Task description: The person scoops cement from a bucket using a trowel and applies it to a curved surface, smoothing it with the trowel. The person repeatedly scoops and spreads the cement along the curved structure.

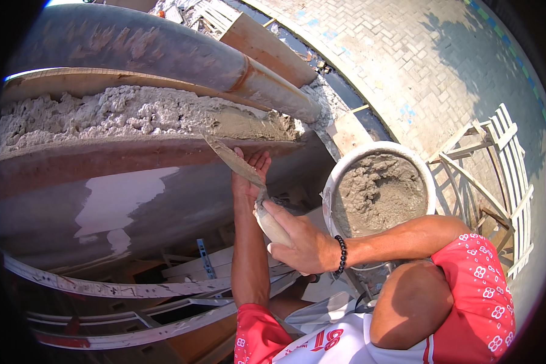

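Observation:
My right hand (pixel 306 244), with a black bead bracelet at its wrist, is wrapped round the pale handle of a trowel (pixel 231 162). Its mortar-smeared blade points up and left, with the tip by the lower edge of a rough mortar layer (pixel 139 112) on the wall's ledge. Fresher, darker mortar (pixel 245 123) lies at the right end of that layer. My left hand (pixel 247 179) is raised behind the blade, palm turned up and fingers stretched to the ledge's underside. Whether they touch it is hard to tell. A white bucket (pixel 328 200) of wet grey mortar (pixel 379 191) stands beside my right forearm.
A thick grey pipe (pixel 145 45) runs above the mortar layer. Below lies a ladder (pixel 121 288) with paint-spotted rails, and a blue tool-like strip (pixel 205 259). A wooden slatted frame (pixel 506 188) stands right, on paving (pixel 370 42).

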Action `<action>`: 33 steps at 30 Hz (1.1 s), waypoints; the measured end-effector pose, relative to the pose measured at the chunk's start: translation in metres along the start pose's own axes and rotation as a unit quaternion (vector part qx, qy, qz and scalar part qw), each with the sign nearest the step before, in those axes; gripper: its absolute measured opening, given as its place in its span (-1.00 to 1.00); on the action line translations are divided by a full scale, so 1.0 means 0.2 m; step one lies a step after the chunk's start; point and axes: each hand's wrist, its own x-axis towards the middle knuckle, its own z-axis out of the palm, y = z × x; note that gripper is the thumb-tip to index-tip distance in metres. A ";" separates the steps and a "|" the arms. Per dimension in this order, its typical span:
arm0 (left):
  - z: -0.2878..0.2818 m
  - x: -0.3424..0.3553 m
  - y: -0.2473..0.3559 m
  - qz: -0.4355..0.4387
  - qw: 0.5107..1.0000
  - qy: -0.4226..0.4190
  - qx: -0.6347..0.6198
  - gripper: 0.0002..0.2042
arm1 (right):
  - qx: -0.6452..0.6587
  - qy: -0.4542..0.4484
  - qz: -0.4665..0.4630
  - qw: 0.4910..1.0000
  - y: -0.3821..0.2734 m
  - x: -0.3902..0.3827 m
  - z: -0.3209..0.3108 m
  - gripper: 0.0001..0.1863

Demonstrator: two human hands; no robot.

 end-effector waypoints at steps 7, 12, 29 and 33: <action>0.01 -0.02 0.03 -0.010 0.999 0.036 -0.014 -0.25 | 0.135 0.153 0.175 0.963 0.30 0.33 -0.04 -0.18; 0.03 0.00 0.02 -0.026 0.998 -0.049 0.008 -0.30 | -0.052 0.194 0.203 0.958 0.50 0.61 -0.03 -0.19; -0.04 -0.01 0.08 -0.041 0.989 -0.016 0.138 -0.03 | 0.080 0.138 0.234 0.959 0.40 0.11 -0.05 -0.23; -0.05 0.05 0.08 -0.054 0.989 -0.020 0.138 -0.12 | 0.130 0.105 0.234 0.958 0.35 0.40 -0.07 -0.25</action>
